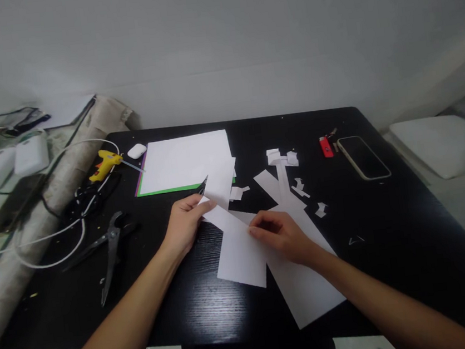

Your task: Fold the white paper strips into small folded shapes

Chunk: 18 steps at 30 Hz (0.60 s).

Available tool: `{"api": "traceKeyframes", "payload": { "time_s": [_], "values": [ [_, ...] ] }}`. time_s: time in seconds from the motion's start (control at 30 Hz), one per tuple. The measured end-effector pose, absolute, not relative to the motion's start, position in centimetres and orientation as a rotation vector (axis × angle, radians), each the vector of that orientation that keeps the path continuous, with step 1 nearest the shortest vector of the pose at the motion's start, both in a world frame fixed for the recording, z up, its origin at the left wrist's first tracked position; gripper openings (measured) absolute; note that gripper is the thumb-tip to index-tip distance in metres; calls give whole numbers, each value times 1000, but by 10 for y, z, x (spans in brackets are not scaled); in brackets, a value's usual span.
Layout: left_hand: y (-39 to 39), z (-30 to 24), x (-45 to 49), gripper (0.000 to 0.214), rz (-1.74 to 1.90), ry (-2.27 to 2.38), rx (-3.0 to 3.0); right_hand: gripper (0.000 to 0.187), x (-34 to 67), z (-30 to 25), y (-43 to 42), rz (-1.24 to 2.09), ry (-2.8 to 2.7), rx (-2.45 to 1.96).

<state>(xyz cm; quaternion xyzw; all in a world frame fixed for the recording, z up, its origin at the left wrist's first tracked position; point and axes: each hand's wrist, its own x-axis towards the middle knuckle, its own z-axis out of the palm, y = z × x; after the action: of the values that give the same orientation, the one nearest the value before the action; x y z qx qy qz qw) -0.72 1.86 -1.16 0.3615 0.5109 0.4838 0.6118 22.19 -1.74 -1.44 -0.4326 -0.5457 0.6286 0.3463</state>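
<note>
My left hand (183,222) is closed on a white paper strip (222,178), thumb on top and fingers beneath. The strip appears folded, one end pointing up and away, the other slanting toward my right hand (284,236). Thumb and forefinger of that hand pinch the strip's lower right edge. Below them lies another white paper piece (242,257), partly covered. A larger white sheet (304,289) rests under my right wrist. Behind my left fingers a dark pointed thing shows, too hidden to name.
At the back left is a stack of paper (188,157) with coloured edges. Further left lie a yellow glue gun (107,163), a white case (136,150), pliers (111,238) and a white cable. Paper scraps (281,158), a red lighter (325,147) and a phone (364,156) lie right.
</note>
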Motion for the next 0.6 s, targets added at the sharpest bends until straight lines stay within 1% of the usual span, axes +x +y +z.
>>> {"api": "traceKeyframes", "payload": {
  "time_s": [0.17, 0.6],
  "values": [
    [23, -12, -11, 13, 1200, 1221, 803, 16, 222, -13, -17, 1628, -1417, -1131],
    [24, -13, -12, 13, 1216, 1214, 833, 17, 221, -14, -16, 1635, -1413, -1133]
  ]
}}
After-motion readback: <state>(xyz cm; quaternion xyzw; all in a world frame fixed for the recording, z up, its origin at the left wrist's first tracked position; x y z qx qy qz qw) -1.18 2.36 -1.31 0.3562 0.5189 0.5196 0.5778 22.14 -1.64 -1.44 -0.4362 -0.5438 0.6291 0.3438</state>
